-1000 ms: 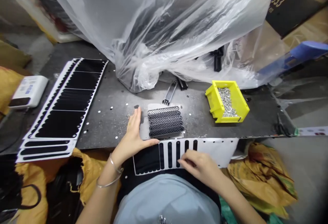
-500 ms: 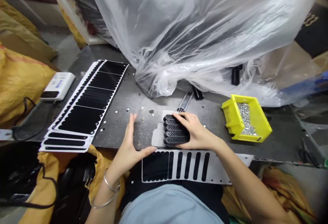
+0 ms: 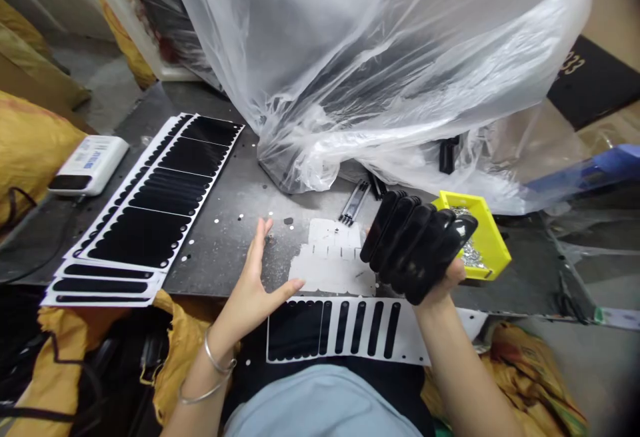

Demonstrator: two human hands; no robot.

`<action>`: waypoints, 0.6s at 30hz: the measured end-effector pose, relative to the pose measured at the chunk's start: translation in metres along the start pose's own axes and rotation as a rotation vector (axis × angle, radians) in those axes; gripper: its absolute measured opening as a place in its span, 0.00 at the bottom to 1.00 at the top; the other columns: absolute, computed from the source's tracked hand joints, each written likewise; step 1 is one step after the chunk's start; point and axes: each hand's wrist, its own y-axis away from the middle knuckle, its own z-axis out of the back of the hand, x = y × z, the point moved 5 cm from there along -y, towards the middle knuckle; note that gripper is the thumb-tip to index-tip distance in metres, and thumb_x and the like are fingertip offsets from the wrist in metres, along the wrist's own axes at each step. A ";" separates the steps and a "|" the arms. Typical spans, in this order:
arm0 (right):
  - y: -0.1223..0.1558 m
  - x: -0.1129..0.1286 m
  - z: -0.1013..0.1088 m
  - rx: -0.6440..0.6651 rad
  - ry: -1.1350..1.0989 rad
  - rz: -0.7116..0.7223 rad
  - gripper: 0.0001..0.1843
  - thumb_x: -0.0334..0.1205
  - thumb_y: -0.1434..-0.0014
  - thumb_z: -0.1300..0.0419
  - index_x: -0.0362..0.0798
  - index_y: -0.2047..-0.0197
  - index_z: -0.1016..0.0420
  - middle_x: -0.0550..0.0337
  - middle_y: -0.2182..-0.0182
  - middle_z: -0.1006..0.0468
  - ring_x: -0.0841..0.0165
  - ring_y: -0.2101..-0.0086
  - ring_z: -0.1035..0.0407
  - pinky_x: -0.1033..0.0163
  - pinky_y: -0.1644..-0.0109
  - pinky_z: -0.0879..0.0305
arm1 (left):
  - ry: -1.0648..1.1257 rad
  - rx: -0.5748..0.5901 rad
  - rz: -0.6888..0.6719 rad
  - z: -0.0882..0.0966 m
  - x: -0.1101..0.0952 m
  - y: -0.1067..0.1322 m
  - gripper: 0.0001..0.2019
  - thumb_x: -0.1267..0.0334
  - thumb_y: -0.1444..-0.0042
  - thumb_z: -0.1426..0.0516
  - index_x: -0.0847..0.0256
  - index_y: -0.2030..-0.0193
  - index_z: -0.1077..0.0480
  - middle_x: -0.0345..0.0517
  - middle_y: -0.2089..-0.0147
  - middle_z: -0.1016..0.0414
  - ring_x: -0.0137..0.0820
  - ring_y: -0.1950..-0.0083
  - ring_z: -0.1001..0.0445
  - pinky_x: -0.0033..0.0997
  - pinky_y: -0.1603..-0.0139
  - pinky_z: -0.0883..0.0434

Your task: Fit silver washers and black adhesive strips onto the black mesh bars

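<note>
My right hand (image 3: 445, 284) grips a row of long black plastic pieces (image 3: 413, 244) with rounded ends, lifted above the table and turned so their smooth, shiny faces show. Most of its fingers are hidden behind them. My left hand (image 3: 260, 277) holds nothing; its fingers are stretched out and the thumb points right. Between the hands lies a whitish patch (image 3: 330, 267) on the tabletop. Below it, at the table's front edge, is a white sheet of black stickers (image 3: 350, 330), its left part still fully covered and single strips standing apart to the right.
More sticker sheets (image 3: 150, 210) lie stacked at the left beside a white device (image 3: 90, 164). A yellow bin (image 3: 493, 237) of small metal parts stands right, partly behind the black pieces. Clear plastic sheeting (image 3: 380, 57) hangs over the back, near loose narrow parts (image 3: 355, 202). Yellow sacks (image 3: 175, 357) stand below.
My right hand has lifted the black pieces off the whitish patch, up and to the right, and turned them from their lattice side to their smooth side. My left hand stays open.
</note>
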 end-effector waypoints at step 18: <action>-0.031 0.021 -0.046 0.363 0.651 0.142 0.62 0.56 0.52 0.25 0.38 0.24 0.48 0.32 0.35 0.36 0.41 0.35 0.42 0.35 0.30 0.47 | -0.120 0.947 -0.033 -0.125 -0.018 0.088 0.27 0.80 0.47 0.51 0.55 0.50 0.19 0.44 0.46 0.16 0.38 0.44 0.18 0.40 0.39 0.25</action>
